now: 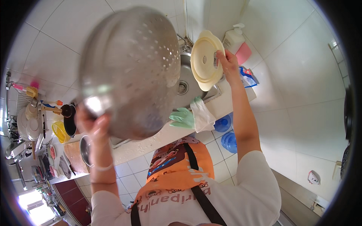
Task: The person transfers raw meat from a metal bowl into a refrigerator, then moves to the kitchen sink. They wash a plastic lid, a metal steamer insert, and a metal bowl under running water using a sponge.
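Note:
My left hand (97, 125), blurred by motion, grips the rim of a large stainless-steel colander (135, 73) with small drain holes. The colander is raised close to the camera and covers part of the sink. In my right hand (228, 63) is a cream plastic lid (205, 48) with a small hole at its centre, held by its side over the sink's right part. Below it lies the metal sink (185, 97) with a round drain strainer (182, 87). A pair of green-and-white rubber gloves (189, 115) drapes over the counter's front edge.
A white pump bottle (234, 38), a pink container (243, 53) and a blue-white packet (247, 76) stand in the right corner. To the left are a yellow basket (60, 131), a wooden cutting board (75, 158) and a metal bowl (84, 149). Blue water jugs (228, 141) are on the floor.

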`<state>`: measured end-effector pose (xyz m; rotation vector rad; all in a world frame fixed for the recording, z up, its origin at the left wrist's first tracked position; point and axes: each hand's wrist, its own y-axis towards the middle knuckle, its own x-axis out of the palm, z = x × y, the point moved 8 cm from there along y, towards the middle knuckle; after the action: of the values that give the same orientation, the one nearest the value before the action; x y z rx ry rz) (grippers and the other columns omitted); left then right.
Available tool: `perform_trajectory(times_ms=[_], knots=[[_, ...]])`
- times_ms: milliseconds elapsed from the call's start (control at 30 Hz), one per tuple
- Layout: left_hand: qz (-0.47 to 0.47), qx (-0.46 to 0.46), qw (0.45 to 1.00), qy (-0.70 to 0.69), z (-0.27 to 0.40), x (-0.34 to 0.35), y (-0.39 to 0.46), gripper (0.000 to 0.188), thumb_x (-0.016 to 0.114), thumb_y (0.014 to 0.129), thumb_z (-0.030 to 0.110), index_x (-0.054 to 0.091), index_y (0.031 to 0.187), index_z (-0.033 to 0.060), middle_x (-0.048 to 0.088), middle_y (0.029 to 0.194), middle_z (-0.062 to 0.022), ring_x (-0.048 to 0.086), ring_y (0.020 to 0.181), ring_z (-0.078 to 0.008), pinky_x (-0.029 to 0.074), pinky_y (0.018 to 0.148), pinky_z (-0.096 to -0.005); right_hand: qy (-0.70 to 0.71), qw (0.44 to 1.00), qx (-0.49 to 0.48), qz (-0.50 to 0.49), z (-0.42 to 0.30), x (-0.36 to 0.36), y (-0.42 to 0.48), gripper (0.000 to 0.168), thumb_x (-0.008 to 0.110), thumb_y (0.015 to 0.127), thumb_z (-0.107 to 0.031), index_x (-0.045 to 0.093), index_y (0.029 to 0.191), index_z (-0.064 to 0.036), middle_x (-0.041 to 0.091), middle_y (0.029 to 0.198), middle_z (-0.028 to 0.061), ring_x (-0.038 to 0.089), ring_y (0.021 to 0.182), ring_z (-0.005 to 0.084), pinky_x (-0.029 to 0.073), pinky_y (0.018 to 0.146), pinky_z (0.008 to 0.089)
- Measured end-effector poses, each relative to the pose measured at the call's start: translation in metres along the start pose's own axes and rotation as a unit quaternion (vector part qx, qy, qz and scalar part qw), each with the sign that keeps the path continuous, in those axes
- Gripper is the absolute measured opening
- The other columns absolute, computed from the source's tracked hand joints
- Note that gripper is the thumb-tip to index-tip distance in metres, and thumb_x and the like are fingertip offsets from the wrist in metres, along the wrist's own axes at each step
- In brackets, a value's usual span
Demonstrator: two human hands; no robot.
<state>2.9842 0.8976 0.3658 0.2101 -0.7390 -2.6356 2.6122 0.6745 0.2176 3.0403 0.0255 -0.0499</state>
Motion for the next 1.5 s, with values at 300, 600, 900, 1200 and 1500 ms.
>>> perform_trajectory(times_ms=[300,600,900,1200,1500], knots=[[-0.004,-0.174,0.984,-0.028,-0.170,0.107,-0.035,0.025,0.075,0.070,0.007,0.060,0.089,-0.0020,0.062,0.076,-0.0003,0.054,0.065,-0.0060,0.045,0.055,-0.0207,-0.135,0.987,-0.079,0.023,0.055,0.008,-0.013,0.028,0.060,0.084,-0.028,0.056,0.076,-0.001,0.051,0.054,0.0046,0.046,0.049,0.0111,0.036,0.046,0.0274],[-0.016,-0.238,0.970,0.048,-0.257,0.144,-0.058,0.028,0.077,0.070,0.018,0.061,0.082,-0.0025,0.060,0.062,-0.0015,0.051,0.054,-0.0056,0.044,0.049,-0.0239,-0.321,0.946,-0.039,-0.023,0.150,0.074,-0.003,0.034,0.056,0.084,-0.036,0.052,0.079,-0.002,0.058,0.069,0.0203,0.057,0.070,0.0403,0.043,0.060,0.0456],[-0.021,-0.217,0.965,0.147,-0.303,0.142,-0.056,0.036,0.078,0.068,0.028,0.062,0.078,-0.0027,0.059,0.056,-0.0086,0.053,0.050,-0.0104,0.045,0.049,-0.0290,-0.412,0.910,0.048,-0.013,0.211,0.117,0.000,0.034,0.049,0.089,-0.035,0.044,0.086,-0.002,0.057,0.074,0.0285,0.054,0.075,0.0481,0.044,0.066,0.0526],[-0.096,-0.254,0.959,0.076,-0.315,0.201,-0.074,0.039,0.062,0.082,0.033,0.057,0.069,-0.0028,0.052,0.053,-0.0134,0.046,0.048,-0.0181,0.041,0.048,-0.0339,-0.321,0.947,0.011,0.009,0.238,0.075,-0.006,0.045,0.034,0.093,-0.042,0.056,0.101,-0.004,0.062,0.086,0.0233,0.058,0.086,0.0420,0.045,0.073,0.0447],[-0.133,-0.255,0.952,0.103,-0.297,0.210,-0.077,0.042,0.064,0.075,0.042,0.059,0.073,0.0005,0.059,0.064,-0.0156,0.059,0.059,-0.0304,0.046,0.057,-0.0371,-0.261,0.963,-0.049,-0.038,0.294,0.017,0.002,0.034,0.055,0.080,-0.030,0.061,0.100,-0.003,0.065,0.089,0.0145,0.062,0.086,0.0254,0.046,0.075,0.0341]])
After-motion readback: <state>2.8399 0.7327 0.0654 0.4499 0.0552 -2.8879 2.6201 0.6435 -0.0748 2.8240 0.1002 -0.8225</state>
